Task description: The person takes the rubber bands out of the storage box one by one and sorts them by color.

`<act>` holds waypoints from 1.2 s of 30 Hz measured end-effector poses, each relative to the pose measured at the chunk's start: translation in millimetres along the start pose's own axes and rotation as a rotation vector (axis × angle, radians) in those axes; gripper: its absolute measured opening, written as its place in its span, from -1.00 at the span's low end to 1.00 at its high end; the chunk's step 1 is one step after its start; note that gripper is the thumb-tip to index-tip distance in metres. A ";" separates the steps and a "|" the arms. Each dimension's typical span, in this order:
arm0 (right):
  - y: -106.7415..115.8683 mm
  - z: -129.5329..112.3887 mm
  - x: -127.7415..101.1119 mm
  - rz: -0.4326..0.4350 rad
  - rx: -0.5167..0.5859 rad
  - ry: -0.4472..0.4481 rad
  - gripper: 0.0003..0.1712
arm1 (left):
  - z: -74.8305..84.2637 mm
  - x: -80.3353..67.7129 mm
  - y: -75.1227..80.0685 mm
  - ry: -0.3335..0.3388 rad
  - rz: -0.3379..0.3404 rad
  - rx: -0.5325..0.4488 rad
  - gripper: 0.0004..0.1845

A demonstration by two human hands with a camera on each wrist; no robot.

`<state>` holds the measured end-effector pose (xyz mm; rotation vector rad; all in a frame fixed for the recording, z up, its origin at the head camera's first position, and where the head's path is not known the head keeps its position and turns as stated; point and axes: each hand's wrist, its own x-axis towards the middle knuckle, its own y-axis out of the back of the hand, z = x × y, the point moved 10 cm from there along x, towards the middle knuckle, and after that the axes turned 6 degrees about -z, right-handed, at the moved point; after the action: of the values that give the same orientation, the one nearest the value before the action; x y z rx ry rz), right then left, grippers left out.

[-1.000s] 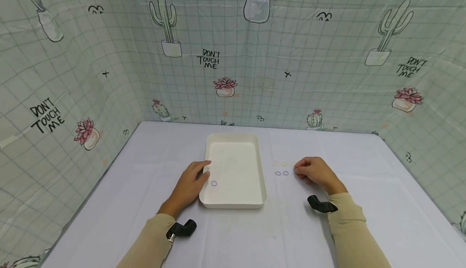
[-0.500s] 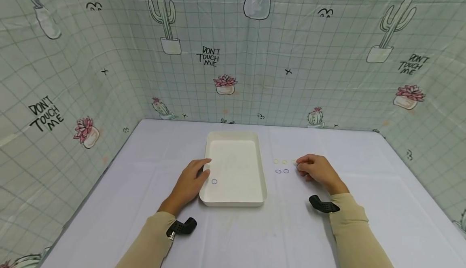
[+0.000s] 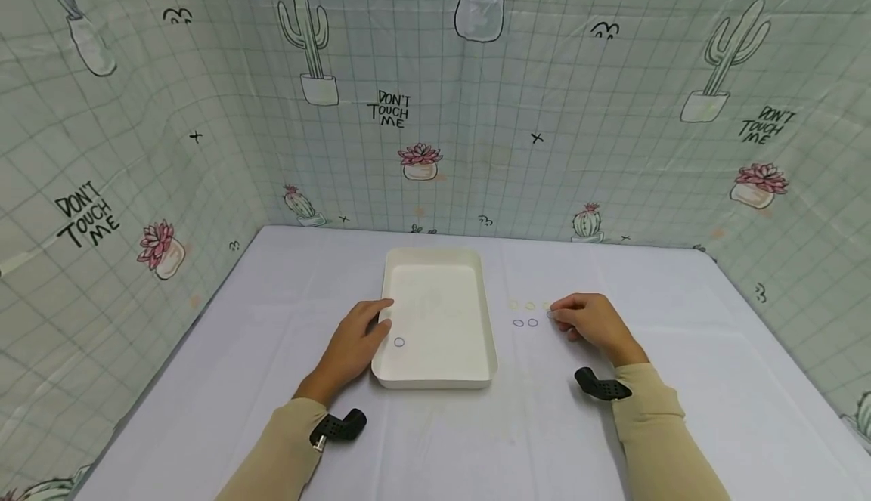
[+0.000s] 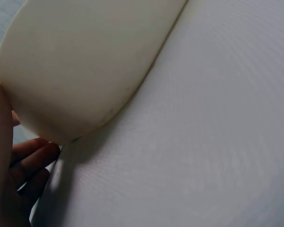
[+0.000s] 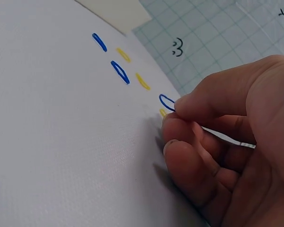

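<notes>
A white tray (image 3: 485, 312) sits mid-table with one blue ring (image 3: 399, 342) inside, near its left wall. My left hand (image 3: 381, 318) holds the tray's left rim, thumb on top. In the left wrist view its fingers (image 4: 31, 158) curl against the tray's outer wall (image 4: 80, 61). My right hand (image 3: 554, 313) is right of the tray, by a small group of rings. Two blue rings (image 3: 525, 323) and two yellow rings (image 3: 522, 305) lie on the table. The right wrist view shows my right hand (image 5: 175, 113) pinching a third blue ring (image 5: 165, 100), with a yellow ring (image 5: 162, 112) just below it.
The table (image 3: 435, 440) has a white cloth and is walled on three sides by a cactus-print curtain (image 3: 435, 108). Black wrist camera mounts (image 3: 338, 427) sit on both sleeves.
The right fingertips stay at the rings and have shifted only slightly. The left hand has not moved.
</notes>
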<state>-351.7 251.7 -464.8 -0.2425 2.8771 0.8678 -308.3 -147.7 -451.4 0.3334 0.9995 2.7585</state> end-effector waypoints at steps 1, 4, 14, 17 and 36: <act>-0.3 -0.9 -0.3 0.002 -0.004 0.004 -0.75 | 0.2 -0.2 0.0 -0.002 0.000 -0.002 -0.55; -1.2 -2.4 -1.0 0.007 -0.027 0.004 -0.75 | 0.5 -0.3 0.2 -0.002 0.000 -0.005 -0.55; -7.2 -3.7 -1.4 -0.027 -0.112 0.008 -0.77 | 0.4 -1.0 -0.3 0.006 -0.007 0.001 -0.55; -7.5 -3.9 -1.3 -0.034 -0.116 0.004 -0.78 | 0.6 -1.1 -0.3 0.005 -0.008 -0.002 -0.55; -1.3 -1.2 2.1 -0.018 -0.116 -0.046 -0.71 | 1.1 -1.5 1.0 0.022 -0.008 -0.002 -0.55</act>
<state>-353.6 249.8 -464.8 -0.2553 2.7817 1.0246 -306.6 -148.2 -450.2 0.2993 1.0015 2.7616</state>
